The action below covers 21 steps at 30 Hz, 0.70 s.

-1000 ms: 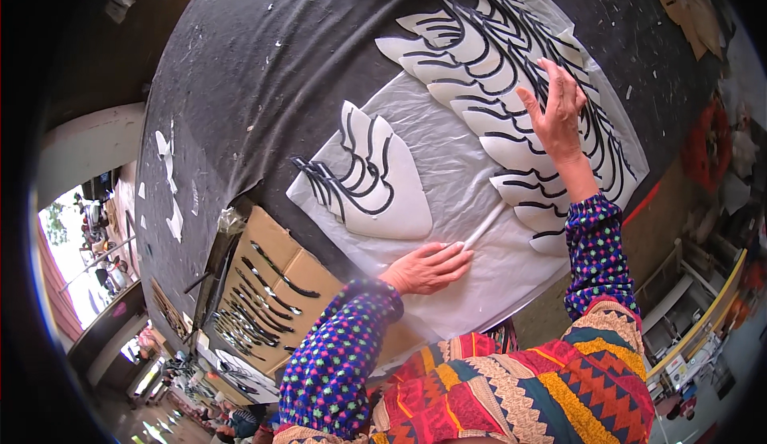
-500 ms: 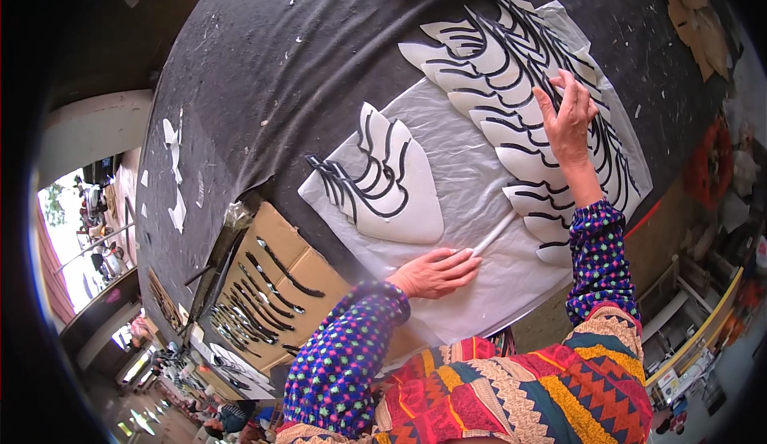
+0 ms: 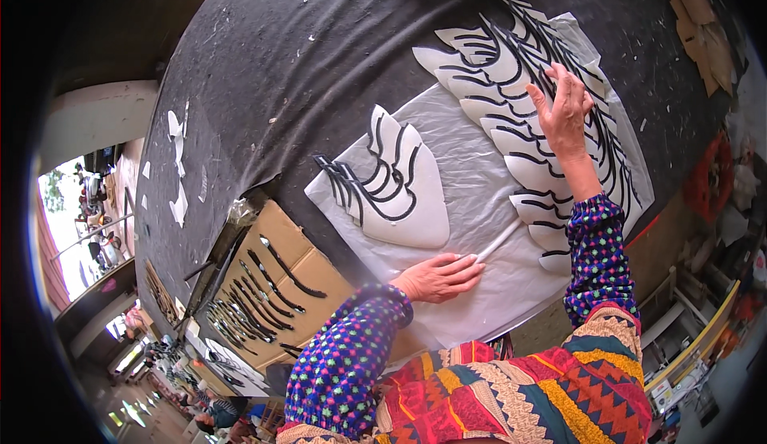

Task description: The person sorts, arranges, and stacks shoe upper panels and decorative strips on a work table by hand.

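My left hand [image 3: 442,277] lies low on a thin white sheet [image 3: 471,204], its fingers together and closed around the end of a slim white stick [image 3: 500,240]. That stick slants up and right towards a stack of overlapping white pieces [image 3: 511,140] edged with black curved lines, fanned like feathers. Over the stack hovers or rests my right hand [image 3: 566,112], thumb apart and fingers bent; nothing shows in it, and whether it touches the pieces is unclear. Left of the stack, a separate white shape [image 3: 419,204] with black curved strips lies on the sheet.
Several dark curved strips [image 3: 272,284] are lined up on a cardboard sheet [image 3: 319,272] at the lower left. A dark cloth [image 3: 319,60] covers the table, with white scraps [image 3: 177,172] at left. Brown cardboard [image 3: 695,28] lies at the far right edge.
The whole view has shifted slightly, so the pieces and sheet appear a little lower and further right. Part of a round white thing now shows at the top edge. Both hands keep nearly the same poses.
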Each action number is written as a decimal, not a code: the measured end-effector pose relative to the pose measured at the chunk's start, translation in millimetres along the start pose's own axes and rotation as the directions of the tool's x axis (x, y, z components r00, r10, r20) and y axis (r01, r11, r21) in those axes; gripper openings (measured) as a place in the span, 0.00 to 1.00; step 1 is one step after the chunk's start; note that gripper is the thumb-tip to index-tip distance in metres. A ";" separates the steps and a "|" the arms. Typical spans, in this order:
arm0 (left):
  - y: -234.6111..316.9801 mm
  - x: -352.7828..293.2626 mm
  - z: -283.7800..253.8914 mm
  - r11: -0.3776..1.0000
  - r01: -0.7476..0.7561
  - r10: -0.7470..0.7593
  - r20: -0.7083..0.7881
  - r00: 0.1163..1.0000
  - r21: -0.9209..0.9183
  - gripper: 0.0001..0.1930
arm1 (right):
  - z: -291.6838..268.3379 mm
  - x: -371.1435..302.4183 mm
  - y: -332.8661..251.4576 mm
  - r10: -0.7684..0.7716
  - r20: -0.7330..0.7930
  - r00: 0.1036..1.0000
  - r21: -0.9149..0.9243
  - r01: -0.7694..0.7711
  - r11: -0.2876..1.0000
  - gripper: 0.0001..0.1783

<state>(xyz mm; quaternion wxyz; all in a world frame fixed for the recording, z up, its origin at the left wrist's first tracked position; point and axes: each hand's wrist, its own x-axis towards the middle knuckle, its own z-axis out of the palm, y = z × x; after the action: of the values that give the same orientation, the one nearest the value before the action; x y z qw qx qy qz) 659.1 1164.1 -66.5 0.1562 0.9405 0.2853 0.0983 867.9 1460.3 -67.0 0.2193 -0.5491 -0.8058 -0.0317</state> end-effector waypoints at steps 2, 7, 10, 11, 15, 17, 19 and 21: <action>0.4 0.0 -0.4 1.000 -0.009 0.009 0.007 1.000 0.009 0.22 | 2.2 5.8 -0.3 0.002 -0.039 0.999 0.054 0.000 0.999 0.33; 1.6 -0.4 -0.8 1.000 0.002 -0.002 0.002 1.000 -0.009 0.22 | 8.7 18.0 -3.2 -0.047 -0.057 0.997 0.056 0.050 0.997 0.32; 1.0 -1.2 -1.2 1.000 0.005 -0.005 0.004 1.000 0.000 0.22 | 9.4 18.8 -4.5 -0.001 0.022 1.000 0.053 0.000 0.999 0.32; 0.7 -0.2 -1.4 1.000 0.003 -0.003 0.003 1.000 -0.008 0.22 | 10.0 20.4 -4.0 -0.002 0.022 1.000 0.052 0.001 0.999 0.32; -0.1 1.1 -3.3 1.000 -0.009 0.009 0.004 1.000 0.012 0.22 | 17.0 31.5 -5.9 -0.044 -0.086 0.995 0.044 0.048 0.998 0.33; -0.3 1.3 -4.1 1.000 -0.007 0.007 0.004 1.000 -0.008 0.22 | 20.3 36.3 -7.5 -0.070 -0.073 0.995 0.045 0.073 0.996 0.34; -0.6 2.1 -4.4 1.000 -0.009 0.009 0.002 1.000 0.005 0.22 | 23.3 37.5 -8.3 -0.075 -0.063 0.995 0.031 0.077 0.997 0.33; 0.5 1.0 -6.3 1.000 -0.006 0.006 0.003 1.000 0.011 0.22 | 25.3 35.6 -9.3 -0.074 -0.015 0.997 0.055 0.075 0.996 0.33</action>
<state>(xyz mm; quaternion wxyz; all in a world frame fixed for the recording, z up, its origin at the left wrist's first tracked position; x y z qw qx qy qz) 658.4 1165.8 -60.4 0.1512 0.9424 0.2827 0.0957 840.8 1495.1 -74.2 0.2386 -0.5121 -0.8248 -0.0212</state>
